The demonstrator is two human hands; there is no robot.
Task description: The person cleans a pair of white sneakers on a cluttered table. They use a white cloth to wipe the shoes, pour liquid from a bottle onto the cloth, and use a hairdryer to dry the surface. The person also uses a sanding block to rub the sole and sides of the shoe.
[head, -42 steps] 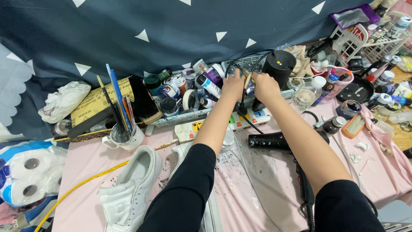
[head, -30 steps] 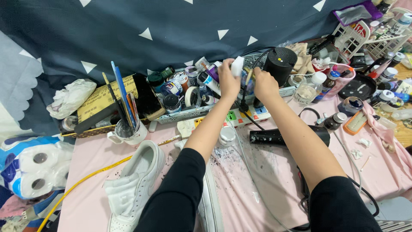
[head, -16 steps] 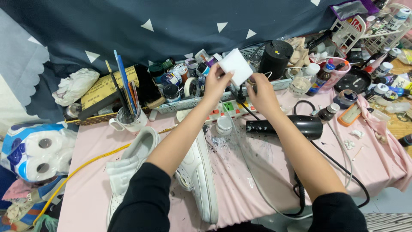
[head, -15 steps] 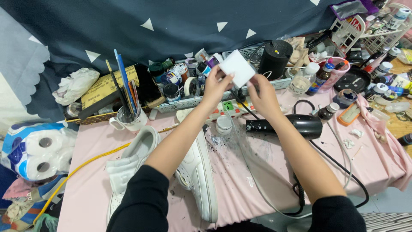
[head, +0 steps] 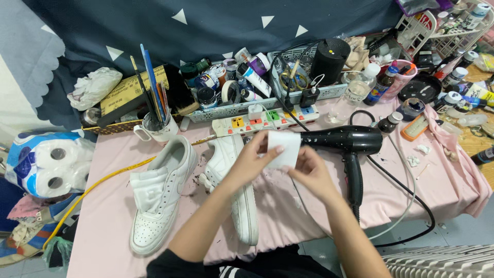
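Head view: both hands, left hand (head: 252, 157) and right hand (head: 309, 170), pinched a white rectangular sponge block (head: 284, 149) above the white leather sneaker (head: 234, 180); a slip risked dropping it onto the paint-spotted pink desk cloth (head: 272, 190).

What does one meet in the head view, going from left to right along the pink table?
Toilet paper pack → white sneaker → second sneaker → white pad held by both hands → black hair dryer → orange brush.

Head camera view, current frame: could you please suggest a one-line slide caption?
Both hands, left hand and right hand, hold a white rectangular sponge block above white leather sneakers beside a black hair dryer.
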